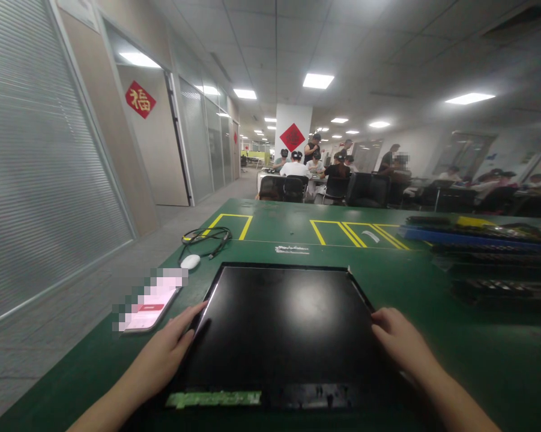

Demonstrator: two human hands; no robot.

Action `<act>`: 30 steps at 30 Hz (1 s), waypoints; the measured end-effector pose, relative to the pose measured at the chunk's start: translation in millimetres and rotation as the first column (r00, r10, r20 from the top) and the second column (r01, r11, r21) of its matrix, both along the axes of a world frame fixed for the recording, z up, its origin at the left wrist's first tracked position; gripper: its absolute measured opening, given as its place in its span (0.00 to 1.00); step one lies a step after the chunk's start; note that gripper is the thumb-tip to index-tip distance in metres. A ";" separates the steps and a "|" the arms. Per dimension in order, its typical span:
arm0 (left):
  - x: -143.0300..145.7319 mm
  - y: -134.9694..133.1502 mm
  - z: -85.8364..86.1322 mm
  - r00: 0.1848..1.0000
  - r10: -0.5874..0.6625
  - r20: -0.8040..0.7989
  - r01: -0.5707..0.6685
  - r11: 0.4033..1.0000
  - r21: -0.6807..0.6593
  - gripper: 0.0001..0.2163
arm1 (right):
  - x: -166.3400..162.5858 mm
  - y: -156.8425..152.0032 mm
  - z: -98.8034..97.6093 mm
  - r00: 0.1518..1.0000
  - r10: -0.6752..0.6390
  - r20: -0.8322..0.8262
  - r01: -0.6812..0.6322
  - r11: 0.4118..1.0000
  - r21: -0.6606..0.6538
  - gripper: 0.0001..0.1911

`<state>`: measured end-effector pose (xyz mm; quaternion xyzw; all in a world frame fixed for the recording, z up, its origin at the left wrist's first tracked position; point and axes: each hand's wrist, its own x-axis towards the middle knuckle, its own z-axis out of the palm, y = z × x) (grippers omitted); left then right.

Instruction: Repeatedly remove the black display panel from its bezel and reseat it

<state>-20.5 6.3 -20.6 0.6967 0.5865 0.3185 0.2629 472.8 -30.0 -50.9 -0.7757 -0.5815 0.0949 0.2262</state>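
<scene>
A large black flat panel (283,324) lies on the green table (423,294) right in front of me. My left hand (171,345) rests against its left edge, fingers curled along the rim. My right hand (398,339) sits on its right edge in the same way, fingers bent over the border. A green circuit strip (214,398) shows along the panel's near edge.
A phone (151,306) with a lit screen lies left of the panel, a white mouse (190,261) and a coiled black cable (207,237) beyond it. Dark trays and parts (486,252) are stacked at right. Yellow tape marks (355,233) cross the table. Several people sit at far desks.
</scene>
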 end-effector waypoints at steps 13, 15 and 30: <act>25.5 -10.6 33.0 0.536 0.435 0.723 -0.092 0.882 -0.462 0.27 | -4.2 -1.8 7.0 1.000 -0.018 -0.010 0.017 0.998 -0.064 0.16; 27.0 -9.6 30.5 0.495 0.459 0.738 -0.058 0.865 -0.499 0.29 | -4.5 -1.4 6.7 1.000 -0.015 -0.005 0.015 0.999 -0.044 0.16; 30.5 -15.7 34.4 0.525 0.462 0.714 0.044 0.824 -0.566 0.40 | -6.7 -3.1 9.3 1.000 -0.027 0.007 0.027 0.998 -0.050 0.15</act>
